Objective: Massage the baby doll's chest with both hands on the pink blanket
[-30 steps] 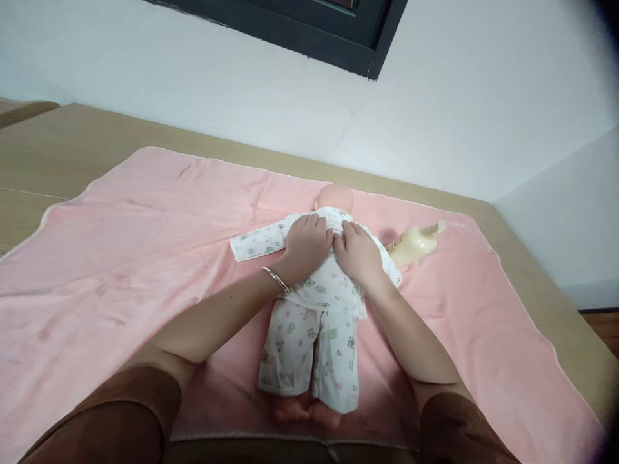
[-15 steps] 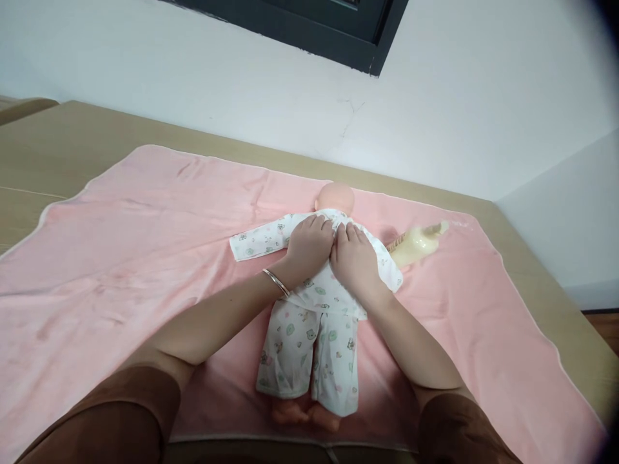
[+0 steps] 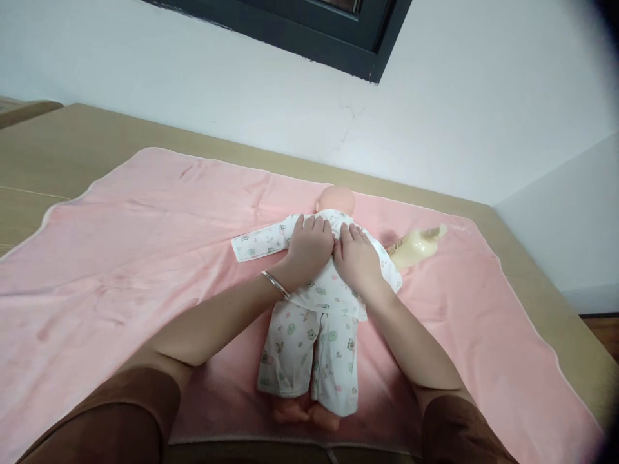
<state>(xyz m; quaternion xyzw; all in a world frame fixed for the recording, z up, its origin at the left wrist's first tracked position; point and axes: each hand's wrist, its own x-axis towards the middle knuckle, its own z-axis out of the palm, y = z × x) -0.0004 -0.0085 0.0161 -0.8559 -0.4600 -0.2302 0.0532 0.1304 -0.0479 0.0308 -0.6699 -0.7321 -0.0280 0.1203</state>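
Note:
A baby doll (image 3: 333, 296) in white printed pyjamas lies stretched out, its bald head (image 3: 335, 198) at the far end and its bare feet (image 3: 304, 412) towards me. No face shows on the head. My left hand (image 3: 312, 245) rests on the upper part of the doll's top, fingers laid out over the fabric. Beside it, nearly touching, my right hand (image 3: 358, 258) lies on the other half with its fingers extended. Neither hand grasps anything that I can see. One sleeve (image 3: 261, 243) of the top spreads out to the left.
Under the doll is a pink blanket (image 3: 145, 258) with wrinkles, spread over a wooden table (image 3: 111, 129). A cream-coloured bottle (image 3: 418, 248) with printed marks lies right of the doll, partly behind its sleeve. A white wall (image 3: 271, 109) with a dark frame (image 3: 338, 45) stands behind.
The fingers of both hands look slightly straighter and more spread on the doll's top. The view has tilted a little; the doll and the bottle keep their places.

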